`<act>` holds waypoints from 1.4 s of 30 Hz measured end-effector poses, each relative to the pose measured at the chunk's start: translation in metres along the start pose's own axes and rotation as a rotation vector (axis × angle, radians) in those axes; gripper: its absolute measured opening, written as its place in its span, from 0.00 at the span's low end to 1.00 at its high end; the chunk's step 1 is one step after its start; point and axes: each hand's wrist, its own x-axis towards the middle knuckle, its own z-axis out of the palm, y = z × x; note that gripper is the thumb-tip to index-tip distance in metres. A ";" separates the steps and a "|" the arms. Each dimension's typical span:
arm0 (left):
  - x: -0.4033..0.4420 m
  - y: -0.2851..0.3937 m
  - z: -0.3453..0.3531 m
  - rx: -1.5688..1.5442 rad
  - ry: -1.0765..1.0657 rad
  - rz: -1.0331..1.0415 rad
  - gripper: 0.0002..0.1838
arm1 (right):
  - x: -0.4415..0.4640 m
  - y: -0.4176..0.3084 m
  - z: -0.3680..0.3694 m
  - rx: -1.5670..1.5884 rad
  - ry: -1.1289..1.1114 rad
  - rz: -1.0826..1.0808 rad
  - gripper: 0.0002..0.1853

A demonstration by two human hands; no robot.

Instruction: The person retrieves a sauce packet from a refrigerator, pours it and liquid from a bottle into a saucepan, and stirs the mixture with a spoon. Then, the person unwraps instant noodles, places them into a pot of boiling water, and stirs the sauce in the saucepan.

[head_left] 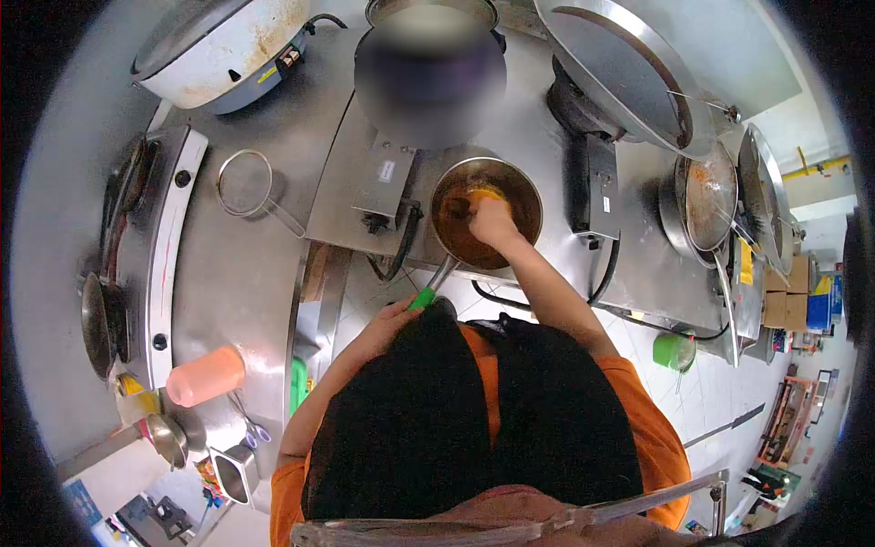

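The pan (532,211) is at the surface's (538,150) near edge, its green handle (423,298) wrapped by the left hand (397,315); inside, the right hand (493,221) curls around a yellow thing (489,194). A loosened left grip could let it tip.

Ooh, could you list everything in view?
Green-gripped round steel saucepan: one, silver, centre
Partly hidden item: one, yellow, inside saucepan
Round wire strainer: one, silver, left counter
Cylindrical plastic container: one, pinkish, lower left
Blurred pot: one, dark purple, top centre
Wide metal wok: one, silver, upper right
Bulky appliance: one, white, upper left
Plastic tub: one, green, floor
Cardboard boxes: several, brown, far right
Other cookware: several, silver or dark, both sides
Left hand: one, bare, on saucepan handle
Right hand: one, bare, in saucepan
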 end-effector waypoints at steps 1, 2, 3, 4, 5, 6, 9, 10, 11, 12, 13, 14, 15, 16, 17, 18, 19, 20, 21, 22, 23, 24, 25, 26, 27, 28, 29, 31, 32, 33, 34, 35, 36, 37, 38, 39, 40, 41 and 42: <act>0.000 -0.002 0.000 -0.082 -0.003 -0.036 0.23 | -0.002 0.005 0.008 -0.024 -0.050 -0.043 0.10; 0.001 -0.006 0.000 -0.163 -0.006 -0.071 0.23 | -0.001 0.015 0.020 -0.048 -0.098 -0.086 0.10; 0.002 -0.008 0.000 -0.245 -0.009 -0.104 0.23 | 0.000 0.023 0.025 -0.074 -0.146 -0.130 0.10; 0.001 -0.007 0.002 -0.258 0.012 -0.105 0.23 | -0.005 0.018 0.005 -0.076 -0.243 -0.230 0.10; -0.001 -0.004 0.004 -0.270 0.032 -0.106 0.23 | -0.010 0.016 -0.021 -0.078 -0.339 -0.330 0.09; -0.001 -0.003 0.004 -0.281 0.051 -0.107 0.22 | -0.012 0.015 -0.039 -0.080 -0.434 -0.429 0.09; -0.001 -0.001 0.004 -0.267 0.051 -0.122 0.22 | -0.011 0.032 -0.051 0.090 -0.437 -0.428 0.08; -0.002 -0.001 0.004 -0.277 0.030 -0.115 0.22 | -0.011 0.031 -0.048 0.081 -0.434 -0.485 0.10; -0.002 -0.002 0.003 -0.284 0.007 -0.110 0.21 | -0.014 0.030 -0.039 0.014 -0.360 -0.452 0.10; -0.002 -0.002 0.003 -0.290 -0.018 -0.106 0.21 | -0.017 0.029 -0.025 -0.052 -0.285 -0.416 0.11; -0.002 0.000 0.002 -0.249 -0.010 -0.129 0.21 | -0.018 0.026 -0.011 -0.118 -0.210 -0.379 0.12; -0.004 0.003 0.001 -0.207 -0.003 -0.154 0.21 | -0.016 0.022 0.001 -0.198 -0.178 -0.299 0.13; -0.005 0.007 0.001 -0.166 0.006 -0.177 0.21 | -0.016 0.013 -0.001 -0.193 -0.187 -0.228 0.13; -0.005 0.011 0.003 -0.147 0.007 -0.181 0.21 | -0.016 0.004 -0.009 -0.188 -0.196 -0.157 0.13; -0.007 0.016 0.005 -0.126 0.008 -0.188 0.21 | -0.015 0.001 -0.013 -0.182 -0.207 -0.087 0.12; -0.007 0.019 0.006 -0.105 0.009 -0.193 0.21 | -0.010 0.006 -0.014 -0.099 -0.070 -0.134 0.12; -0.003 -0.005 -0.002 -0.015 0.007 -0.094 0.21 | -0.008 0.010 -0.019 0.002 -0.065 -0.159 0.12; 0.004 -0.049 -0.016 0.072 0.006 0.008 0.21 | -0.007 0.012 -0.025 0.102 -0.061 -0.186 0.13; 0.004 -0.049 -0.016 0.094 0.012 0.018 0.22 | -0.006 0.014 -0.028 0.202 -0.059 -0.214 0.13; 0.002 -0.030 -0.010 0.115 0.018 0.028 0.22 | -0.005 0.015 -0.026 0.198 -0.127 -0.191 0.13; -0.004 -0.008 -0.003 0.073 0.030 -0.053 0.22 | -0.009 0.014 -0.022 0.119 -0.158 -0.184 0.13; -0.008 0.014 0.004 0.034 0.042 -0.137 0.22 | -0.018 0.007 -0.019 0.043 -0.190 -0.175 0.12; -0.008 0.011 0.004 -0.011 0.034 -0.127 0.23 | -0.024 0.004 -0.017 -0.033 -0.220 -0.165 0.12; -0.007 0.006 0.003 -0.057 0.028 -0.114 0.23 | -0.026 0.006 -0.013 -0.015 -0.221 -0.109 0.11; -0.006 0.000 0.001 -0.105 0.022 -0.098 0.23 | -0.028 0.003 -0.021 -0.095 -0.249 -0.129 0.10; -0.003 -0.007 0.001 -0.095 0.025 -0.098 0.23 | -0.030 0.001 -0.034 -0.174 -0.279 -0.149 0.10; -0.001 -0.010 0.001 -0.084 0.028 -0.098 0.23 | -0.031 -0.001 -0.044 -0.252 -0.308 -0.170 0.09; -0.001 -0.013 0.000 -0.141 0.030 -0.125 0.23 | -0.023 0.004 -0.057 -0.189 -0.248 -0.106 0.09; -0.003 -0.004 0.004 -0.211 0.029 -0.153 0.23 | -0.017 0.007 -0.060 -0.160 -0.218 -0.076 0.09; -0.004 0.000 0.006 -0.283 0.030 -0.182 0.23 | -0.012 0.010 -0.060 -0.140 -0.153 -0.052 0.09; -0.003 -0.003 0.004 -0.212 0.032 -0.160 0.23 | -0.007 0.013 -0.056 -0.120 -0.091 -0.029 0.09; -0.002 -0.009 0.001 -0.139 0.032 -0.139 0.23 | -0.003 0.018 -0.050 -0.098 -0.028 -0.004 0.09; -0.002 -0.012 -0.002 -0.065 0.031 -0.117 0.23 | 0.000 0.025 -0.036 -0.088 0.018 -0.039 0.08; -0.003 -0.008 0.000 -0.079 0.049 -0.115 0.23 | 0.000 0.024 -0.030 -0.067 -0.012 -0.038 0.08; -0.005 -0.001 0.005 -0.094 0.066 -0.112 0.23 | -0.003 0.022 -0.023 -0.047 -0.042 -0.037 0.08; -0.007 0.005 0.008 -0.111 0.083 -0.109 0.23 | -0.007 0.017 -0.021 -0.029 -0.073 -0.035 0.08; -0.008 0.009 0.011 -0.148 0.079 -0.134 0.23 | -0.012 0.012 -0.021 -0.049 -0.168 -0.073 0.08; -0.009 0.013 0.012 -0.185 0.077 -0.160 0.23 | -0.020 0.010 -0.021 -0.081 -0.193 -0.105 0.08; -0.009 0.016 0.012 -0.221 0.075 -0.183 0.23 | -0.028 0.009 -0.022 -0.114 -0.215 -0.139 0.08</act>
